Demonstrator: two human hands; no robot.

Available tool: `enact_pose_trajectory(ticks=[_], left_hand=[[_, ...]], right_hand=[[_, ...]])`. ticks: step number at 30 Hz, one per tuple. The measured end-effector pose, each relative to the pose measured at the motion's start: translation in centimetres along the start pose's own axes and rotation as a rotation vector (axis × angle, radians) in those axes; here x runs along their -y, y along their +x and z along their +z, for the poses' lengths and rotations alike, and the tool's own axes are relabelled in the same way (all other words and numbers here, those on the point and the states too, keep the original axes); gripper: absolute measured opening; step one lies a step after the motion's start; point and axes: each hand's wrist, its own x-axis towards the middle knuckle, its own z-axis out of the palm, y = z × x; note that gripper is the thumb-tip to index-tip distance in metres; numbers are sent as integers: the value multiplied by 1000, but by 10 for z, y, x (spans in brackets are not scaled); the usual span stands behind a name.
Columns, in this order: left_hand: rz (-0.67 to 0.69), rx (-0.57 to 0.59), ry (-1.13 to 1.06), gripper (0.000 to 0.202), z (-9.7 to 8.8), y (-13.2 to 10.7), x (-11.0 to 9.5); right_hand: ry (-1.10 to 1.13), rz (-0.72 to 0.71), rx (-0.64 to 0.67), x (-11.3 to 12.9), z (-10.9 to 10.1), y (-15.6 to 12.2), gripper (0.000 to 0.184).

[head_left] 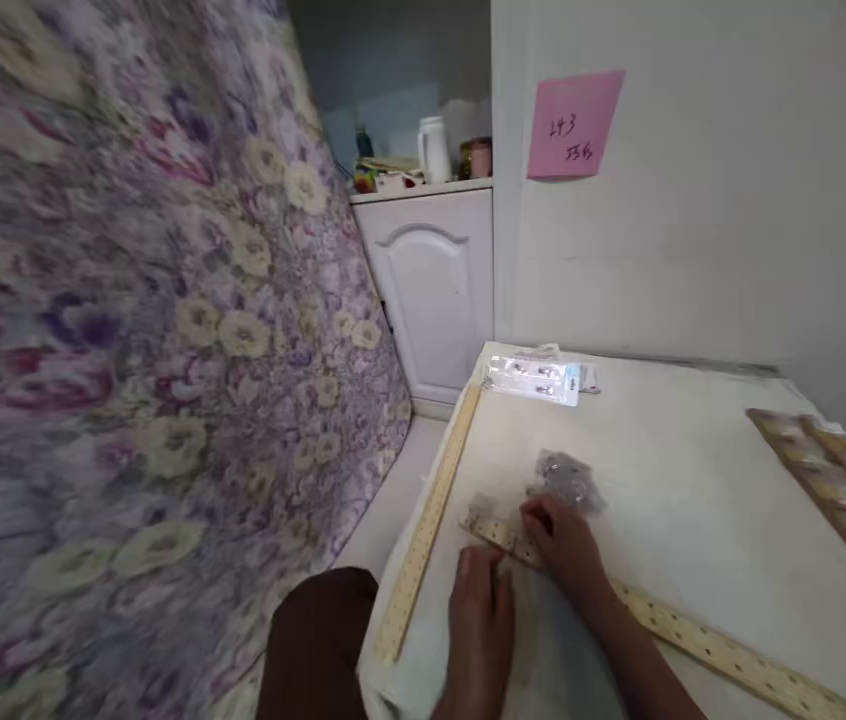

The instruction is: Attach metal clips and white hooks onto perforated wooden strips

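My left hand [481, 610] rests on the white table [693, 480], fingers together, just below the end of a pale wooden strip with holes [693, 635] that runs diagonally to the lower right. My right hand [562, 545] lies over the same end of that strip, fingers curled down on it. A small clear plastic bag of little parts [569, 478] sits just beyond my right fingertips. A second holed wooden strip [430, 520] lies along the table's left edge. Both hands are blurred.
A clear blister pack [535, 378] lies at the table's far corner. More wooden slats [835, 485] lie at the right edge. A flowered cloth surface [130, 350] fills the left. A white cabinet [434, 280] stands behind, a pink note [573, 125] on the wall.
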Motion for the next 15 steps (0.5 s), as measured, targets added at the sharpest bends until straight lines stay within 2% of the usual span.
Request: enact_pose_trajectory(ticks=[4, 15], left_hand=[[50, 46, -26, 25, 1, -6, 0], [90, 37, 43, 34, 6, -7, 8]], right_hand=[[6, 14, 11, 0, 0, 1, 18], [37, 30, -2, 0, 2, 2, 16]])
